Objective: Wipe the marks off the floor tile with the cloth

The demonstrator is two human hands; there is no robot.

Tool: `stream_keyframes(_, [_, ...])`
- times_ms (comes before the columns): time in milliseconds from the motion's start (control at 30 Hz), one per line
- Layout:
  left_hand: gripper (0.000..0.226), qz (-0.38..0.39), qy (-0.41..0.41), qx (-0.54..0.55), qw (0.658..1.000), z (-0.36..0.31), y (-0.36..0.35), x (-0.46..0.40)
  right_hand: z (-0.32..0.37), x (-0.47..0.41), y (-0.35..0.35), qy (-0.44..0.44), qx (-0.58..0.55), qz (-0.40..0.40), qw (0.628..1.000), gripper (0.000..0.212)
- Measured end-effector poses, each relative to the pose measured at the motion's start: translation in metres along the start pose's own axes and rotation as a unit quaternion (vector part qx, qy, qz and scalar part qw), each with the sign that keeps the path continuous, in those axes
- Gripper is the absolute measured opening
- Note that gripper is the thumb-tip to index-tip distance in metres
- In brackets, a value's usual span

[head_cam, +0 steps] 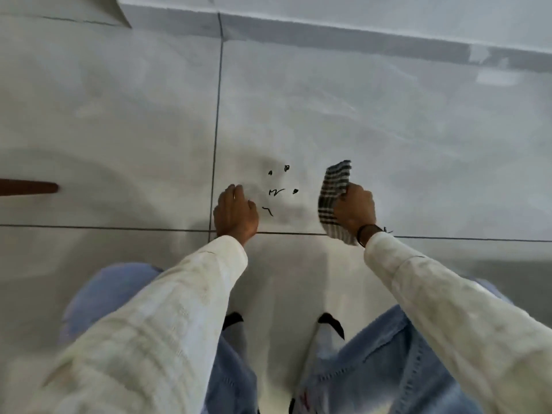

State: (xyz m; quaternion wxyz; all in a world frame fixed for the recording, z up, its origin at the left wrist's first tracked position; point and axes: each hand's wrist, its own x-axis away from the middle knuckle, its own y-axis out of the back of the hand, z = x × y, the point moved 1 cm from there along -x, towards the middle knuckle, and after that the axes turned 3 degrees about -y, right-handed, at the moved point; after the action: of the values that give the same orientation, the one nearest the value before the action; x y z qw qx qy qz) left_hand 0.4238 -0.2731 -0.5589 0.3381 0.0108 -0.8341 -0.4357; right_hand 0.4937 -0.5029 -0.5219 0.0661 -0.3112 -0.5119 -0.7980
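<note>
Several small black marks [276,191] are scribbled on a pale grey floor tile [373,138], near its front left corner. My right hand [355,209] grips a black-and-white checked cloth [334,192], held just right of the marks and above the tile; the cloth hangs past my wrist. My left hand [236,215] rests by the grout line left of the marks, fingers curled, with nothing visible in it.
A grey skirting and white wall [358,22] run along the back. A brown wooden piece [30,187] pokes in from the left edge. My knees in blue jeans [388,354] and my feet [330,322] are below the hands.
</note>
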Motion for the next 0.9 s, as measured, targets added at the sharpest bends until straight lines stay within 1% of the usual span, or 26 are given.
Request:
stream_keyframes(67, [0.063, -0.023, -0.025, -0.081, 0.996, 0.016, -0.037, -0.022, -0.011, -0.024, -0.029, 0.028, 0.051, -0.033, 0.998, 0.027])
stream_keyframes(133, [0.068, -0.059, -0.039, -0.139, 0.988, 0.037, -0.073, -0.04, -0.019, -0.039, -0.061, 0.075, 0.085, -0.036, 0.993, 0.029])
stream_keyframes(200, [0.07, -0.089, -0.06, -0.16, 0.981, 0.06, -0.098, -0.052, -0.025, -0.045, -0.09, 0.122, 0.119, -0.019, 0.985, 0.043])
stream_keyframes(300, [0.068, -0.153, -0.112, -0.179, 0.965, 0.089, -0.123, -0.065, -0.04, -0.054, -0.124, 0.142, 0.179, -0.014, 0.973, 0.072])
stream_keyframes(367, [0.067, -0.192, -0.131, -0.187, 0.955, 0.098, -0.13, -0.068, -0.042, -0.059, -0.134, 0.138, 0.201, -0.019, 0.97, 0.077])
stream_keyframes(433, [0.067, -0.214, -0.138, -0.19, 0.948, 0.1, -0.133, -0.071, -0.037, -0.063, -0.141, 0.131, 0.206, -0.03, 0.969, 0.075])
stream_keyframes(500, [0.068, -0.215, -0.135, -0.193, 0.948, 0.1, -0.133, -0.07, -0.034, -0.063, -0.144, 0.136, 0.21, -0.028, 0.968, 0.073])
stream_keyframes(600, [0.068, -0.209, -0.129, -0.189, 0.951, 0.096, -0.129, -0.067, -0.054, -0.065, -0.135, 0.19, 0.251, -0.007, 0.949, 0.069])
stream_keyframes(667, [0.069, -0.209, -0.132, -0.193, 0.95, 0.097, -0.122, -0.067, -0.062, -0.077, -0.119, 0.179, 0.246, 0.001, 0.953, 0.065])
stream_keyframes(767, [0.072, -0.207, -0.169, -0.199, 0.943, 0.107, -0.11, -0.072, -0.033, -0.088, -0.12, 0.148, 0.216, -0.015, 0.965, 0.063])
stream_keyframes(800, [0.072, -0.21, -0.18, -0.2, 0.94, 0.11, -0.109, -0.073, -0.021, -0.083, -0.127, 0.168, 0.219, -0.021, 0.961, 0.063])
stream_keyframes(833, [0.071, -0.218, -0.185, -0.202, 0.937, 0.113, -0.109, -0.073, -0.016, -0.076, -0.135, 0.209, 0.231, -0.027, 0.95, 0.063])
stream_keyframes(900, [0.071, -0.23, -0.188, -0.203, 0.933, 0.115, -0.112, -0.075, -0.031, -0.061, -0.142, 0.289, 0.267, -0.026, 0.919, 0.064])
